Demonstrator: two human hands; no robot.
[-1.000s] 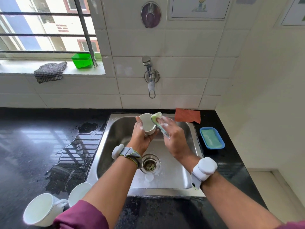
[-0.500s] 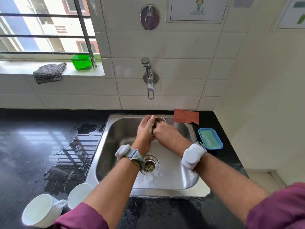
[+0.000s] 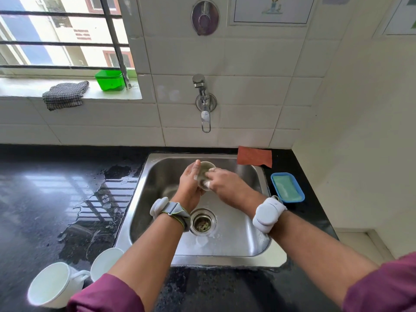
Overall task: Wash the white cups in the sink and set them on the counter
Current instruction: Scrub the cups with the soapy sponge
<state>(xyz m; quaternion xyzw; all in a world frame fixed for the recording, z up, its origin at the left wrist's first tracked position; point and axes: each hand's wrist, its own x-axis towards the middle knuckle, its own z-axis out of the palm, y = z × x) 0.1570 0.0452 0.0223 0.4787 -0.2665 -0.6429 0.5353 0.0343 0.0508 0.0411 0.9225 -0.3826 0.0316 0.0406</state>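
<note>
Steel sink [image 3: 225, 261] is lying beneath the left hand [image 3: 190, 184], which is clasping a white cup [image 3: 207, 165]; the right hand [image 3: 227, 187] is pressing inside it, its own hold hidden. Soapy: clasping firmly seems wise.

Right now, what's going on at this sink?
A person is washing a white cup over the sink. The left hand grips it while the soapy right hand rubs against it. No water shows at the tap. Two other cups sit on the wet counter, front left.
</note>
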